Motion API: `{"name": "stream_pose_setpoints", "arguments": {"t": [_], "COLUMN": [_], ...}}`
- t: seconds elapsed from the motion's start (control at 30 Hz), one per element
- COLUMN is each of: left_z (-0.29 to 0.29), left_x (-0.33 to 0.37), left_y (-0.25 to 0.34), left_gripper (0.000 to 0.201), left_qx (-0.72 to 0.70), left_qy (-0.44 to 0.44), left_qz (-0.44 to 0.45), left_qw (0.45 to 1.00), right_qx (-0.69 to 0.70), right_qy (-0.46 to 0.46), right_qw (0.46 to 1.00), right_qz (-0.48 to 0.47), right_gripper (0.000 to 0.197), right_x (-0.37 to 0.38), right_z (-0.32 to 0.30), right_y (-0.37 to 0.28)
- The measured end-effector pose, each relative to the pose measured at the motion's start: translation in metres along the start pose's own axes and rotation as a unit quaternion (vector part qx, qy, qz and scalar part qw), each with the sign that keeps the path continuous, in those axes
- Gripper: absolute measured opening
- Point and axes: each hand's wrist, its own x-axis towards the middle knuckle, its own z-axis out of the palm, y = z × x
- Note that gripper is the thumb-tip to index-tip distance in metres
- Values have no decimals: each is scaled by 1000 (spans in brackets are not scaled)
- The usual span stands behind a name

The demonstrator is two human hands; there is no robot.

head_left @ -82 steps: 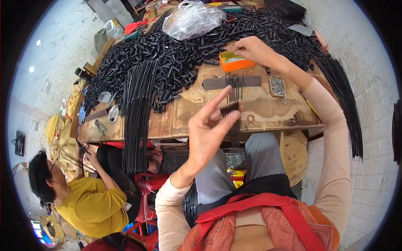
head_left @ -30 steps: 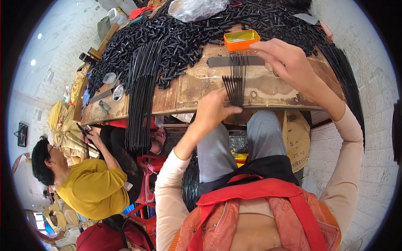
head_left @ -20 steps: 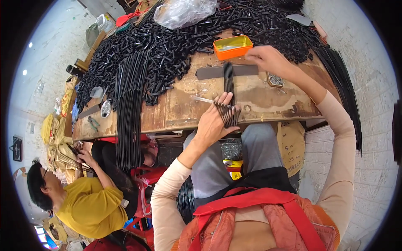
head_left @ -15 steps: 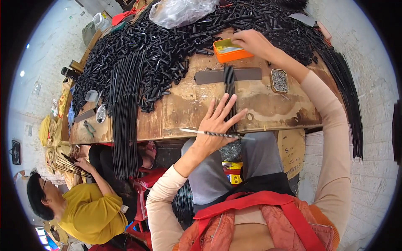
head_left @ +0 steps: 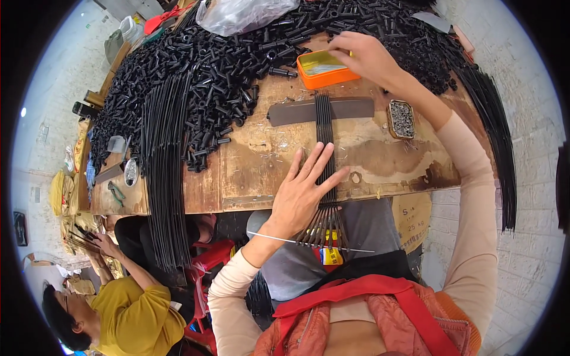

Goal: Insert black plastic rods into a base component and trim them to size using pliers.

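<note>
A row of thin black rods (head_left: 323, 127) lies on the table, crossing over a dark grey strip (head_left: 294, 113). My left hand (head_left: 300, 196) rests flat on these rods near the table edge, fingers spread. Beyond the edge the rod ends fan out over my lap, with a thin white rod (head_left: 270, 237) running across them and passing by my left wrist. My right hand (head_left: 368, 56) is above the right end of an orange box (head_left: 329, 79) holding thin pale pieces. Its fingers are curled together; anything between the fingertips is too small to make out.
Black tubular parts (head_left: 219, 95) are heaped across the back, under a clear plastic bag (head_left: 243, 15). A small tray (head_left: 402, 118) of metal bits stands right. Long black rod bundles (head_left: 163, 172) overhang both sides. Pliers (head_left: 116, 193) lie left, near a seated co-worker in yellow (head_left: 133, 314).
The white rod and the black rod ends have dropped lower and fanned out beyond the table edge. My right hand has shifted slightly right over the orange box. My left hand stays on the rods.
</note>
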Motion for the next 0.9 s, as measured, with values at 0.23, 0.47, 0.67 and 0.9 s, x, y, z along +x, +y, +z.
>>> {"name": "stream_pose_setpoints", "arguments": {"t": [0.23, 0.47, 0.67, 0.9], "left_z": [1, 4, 3, 4], "left_x": [2, 2, 1, 2], "left_y": [-1, -1, -1, -1], "left_gripper": [69, 67, 67, 67], "left_qx": [-9, -13, -9, -30], "left_qy": [12, 25, 20, 25], "left_qz": [5, 7, 5, 6], "left_qw": [1000, 1000, 1000, 999], "right_qx": [-13, 3, 3, 57], "right_qy": [-89, -98, -103, -47], "right_qw": [996, 995, 995, 997], "right_qz": [-2, 8, 6, -28], "right_gripper": [26, 27, 22, 22], "right_x": [-69, -70, -64, -51], "right_z": [8, 14, 16, 22], "right_y": [-37, -35, -40, -35]}}
